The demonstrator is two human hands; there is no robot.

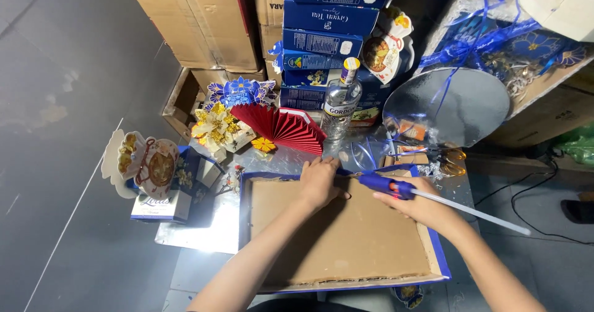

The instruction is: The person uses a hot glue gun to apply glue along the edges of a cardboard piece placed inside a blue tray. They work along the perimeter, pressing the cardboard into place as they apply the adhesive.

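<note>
A brown cardboard panel with blue wrapped edges lies flat in front of me. My left hand presses down on its far edge, fingers over the blue border. My right hand grips a blue glue gun with a white glue stick jutting out behind it toward the right. The gun's nozzle points left along the panel's far edge, close to my left hand.
A red folded paper fan, blue and gold paper flowers, a clear glass bottle, stacked blue boxes, a round silver board, scissors and cardboard cartons crowd the far side. A small decorated box stands left.
</note>
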